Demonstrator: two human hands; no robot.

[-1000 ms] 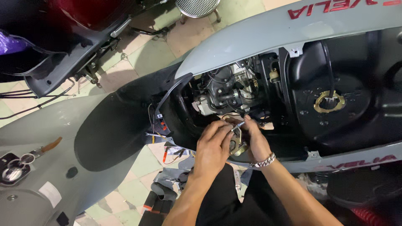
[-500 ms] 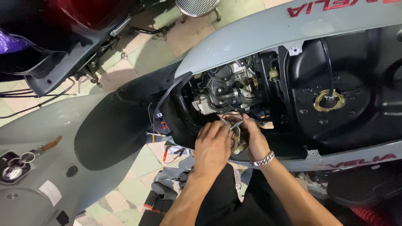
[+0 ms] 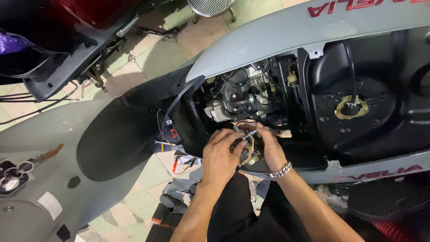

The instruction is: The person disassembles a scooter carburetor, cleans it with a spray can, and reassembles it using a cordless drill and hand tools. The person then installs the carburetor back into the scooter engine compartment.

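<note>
Both my hands meet over a small metal part point(image 3: 249, 149) with a brass-coloured ring and wires, held at the near edge of a grey scooter's open engine bay point(image 3: 244, 96). My left hand point(image 3: 220, 154) grips the part from the left. My right hand point(image 3: 271, 150), with a metal bracelet at the wrist, pinches it from the right, fingers on a thin silver piece at its top. Most of the part is hidden by my fingers.
The grey scooter body point(image 3: 286, 31) runs across the view, with a black under-seat tub and a brass-ringed opening point(image 3: 351, 106). A dark red scooter point(image 3: 67, 36) stands at the upper left. A screwdriver point(image 3: 47, 154) lies on the grey panel at left. Loose wires point(image 3: 181, 161) hang below.
Both hands have stayed on the part and shifted only slightly, my right fingers working at its top. The view has barely moved.
</note>
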